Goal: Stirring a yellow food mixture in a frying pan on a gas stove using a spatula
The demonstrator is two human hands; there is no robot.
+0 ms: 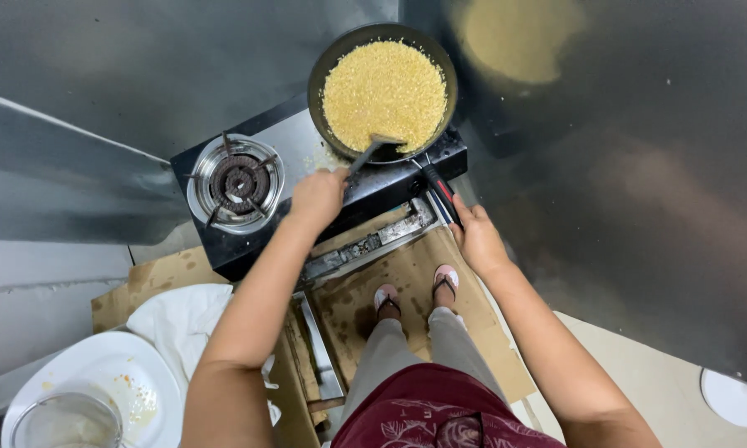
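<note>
My left hand (317, 197) was clamped on the spatula (372, 151) in the grain-filled pan (383, 91), at twelve o'clock on the stove (373, 187). My right hand (477, 241) gripped the pan handle (440, 192). The empty burner (237, 182) sat at ten o'clock, the white plate (91, 373) and cloth (182, 319) at seven.

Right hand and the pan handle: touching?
Touching. The head view shows the right hand wrapped around the end of the pan handle, no gap between them.

Left hand (317, 197) on spatula (372, 151), right hand (477, 241) on pan handle (440, 189).
</note>
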